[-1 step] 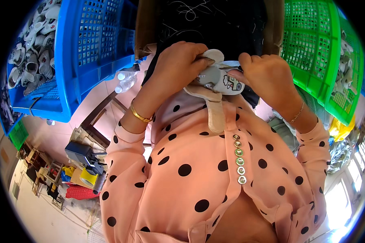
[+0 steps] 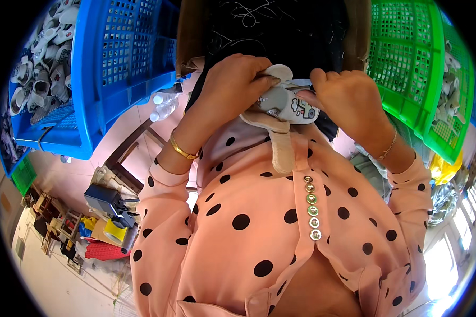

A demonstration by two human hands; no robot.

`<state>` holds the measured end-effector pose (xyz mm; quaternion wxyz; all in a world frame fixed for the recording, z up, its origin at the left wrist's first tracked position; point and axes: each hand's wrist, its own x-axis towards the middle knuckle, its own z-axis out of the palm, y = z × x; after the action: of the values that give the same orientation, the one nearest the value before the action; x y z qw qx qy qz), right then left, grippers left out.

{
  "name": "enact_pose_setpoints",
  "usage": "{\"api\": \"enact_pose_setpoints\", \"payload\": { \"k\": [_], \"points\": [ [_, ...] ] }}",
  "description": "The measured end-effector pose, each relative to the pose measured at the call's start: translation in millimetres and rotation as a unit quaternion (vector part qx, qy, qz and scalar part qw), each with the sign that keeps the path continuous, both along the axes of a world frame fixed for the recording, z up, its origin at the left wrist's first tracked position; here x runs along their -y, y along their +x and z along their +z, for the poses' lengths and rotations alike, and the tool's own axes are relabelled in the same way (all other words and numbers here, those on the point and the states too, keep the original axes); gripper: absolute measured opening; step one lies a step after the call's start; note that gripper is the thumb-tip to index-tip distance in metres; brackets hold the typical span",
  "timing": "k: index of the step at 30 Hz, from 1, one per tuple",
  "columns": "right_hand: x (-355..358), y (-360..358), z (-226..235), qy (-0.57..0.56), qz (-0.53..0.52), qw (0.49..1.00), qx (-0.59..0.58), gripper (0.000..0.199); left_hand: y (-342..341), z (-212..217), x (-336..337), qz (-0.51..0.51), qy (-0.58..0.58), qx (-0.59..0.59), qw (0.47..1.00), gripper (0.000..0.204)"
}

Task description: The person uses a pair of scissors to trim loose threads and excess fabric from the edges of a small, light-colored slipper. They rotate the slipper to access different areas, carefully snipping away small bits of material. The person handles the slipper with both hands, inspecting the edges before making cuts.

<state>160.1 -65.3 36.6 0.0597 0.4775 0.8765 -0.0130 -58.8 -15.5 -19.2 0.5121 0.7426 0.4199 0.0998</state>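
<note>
The left hand [image 2: 232,84] and right hand [image 2: 349,100] both clasp a small white shoe [image 2: 288,105] at twelve o'clock, fingers closed around it, between a blue crate [image 2: 121,63] and a green crate [image 2: 412,68].

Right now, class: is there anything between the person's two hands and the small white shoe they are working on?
Nothing visible does. The left hand grips the small white shoe from its side, and the right hand touches it from the other side. A beige strap hangs below the shoe, clear of both hands.
</note>
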Motion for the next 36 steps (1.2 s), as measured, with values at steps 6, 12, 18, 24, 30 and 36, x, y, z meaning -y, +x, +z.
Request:
{"api": "enact_pose_setpoints", "payload": {
  "k": [6, 12, 18, 24, 30, 36],
  "points": [
    [-13.5, -11.3, 5.3, -0.033, 0.042, 0.998, 0.034, 0.035, 0.7, 3.8, -5.1, -0.004, -0.001, -0.009, 1.0, 0.022],
    [-23.2, -16.3, 8.6, -0.061, 0.087, 0.994, 0.037, 0.026, 0.1, 0.2, -6.5, -0.005, 0.012, 0.005, 1.0, 0.023],
    [-26.5, -20.6, 13.6, -0.063, 0.132, 0.986, 0.079, 0.01, 1.1, 0.7, -6.8, -0.008, 0.019, -0.004, 1.0, 0.026],
    [-27.1, -28.4, 13.3, -0.106, 0.138, 0.978, 0.119, 0.008, 1.3, 1.4, -8.3, -0.013, 0.037, -0.01, 0.999, 0.028],
    [-25.8, -38.6, 16.8, -0.09, 0.15, 0.964, 0.199, 0.01, 0.1, 3.1, -7.9, -0.003, 0.003, -0.019, 1.0, 0.027],
    [-25.9, -37.9, 14.5, -0.086, 0.141, 0.971, 0.176, 0.009, -1.1, 0.8, -5.7, -0.023, 0.072, -0.026, 0.997, 0.027]
  ]
}}
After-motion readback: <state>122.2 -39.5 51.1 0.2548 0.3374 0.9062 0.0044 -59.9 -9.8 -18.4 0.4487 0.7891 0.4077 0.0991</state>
